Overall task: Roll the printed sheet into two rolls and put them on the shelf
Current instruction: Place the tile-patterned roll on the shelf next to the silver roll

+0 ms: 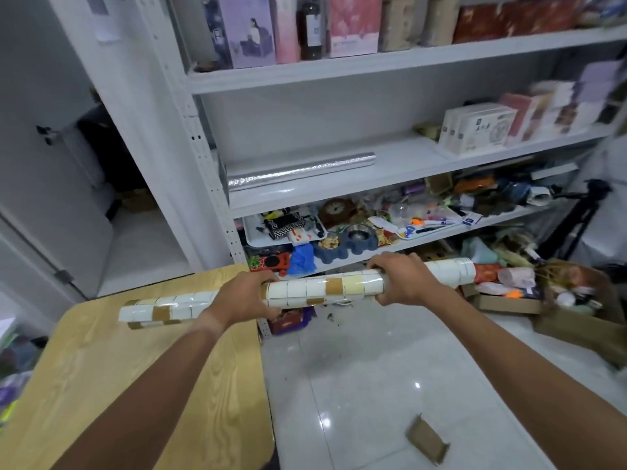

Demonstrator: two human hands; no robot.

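Roll of tile-print sheet held level in the air, between the wooden table's far right corner and the lower tiers of the white shelf unit; its left end overhangs that corner, its right end reaches toward the floor clutter. Both hands are closed round it. Left hand wraps it from above, left of the middle; right hand does likewise, right of the middle, fingers curled over the far side.

Handling, as judged: light for its length, a hollow tube of glossy film or paper. Fairly stiff along its axis while wound tight, but soft across, so a hard squeeze would likely crease or flatten it. The sheen suggests a slick surface that may slide in the palm. Both ends look slightly looser than the middle and could telescope or unwind if released carelessly. Best hold is the present one: two hands spaced either side of centre, light pressure.

Pattern: white, cream and tan squares with thin pale lines between them, like small tiles.

Silver roll, embossed and reflective, lies along the front edge of the middle shelf, at its left end. Bare board shows behind and to the right of it. Floor is polished pale tile.
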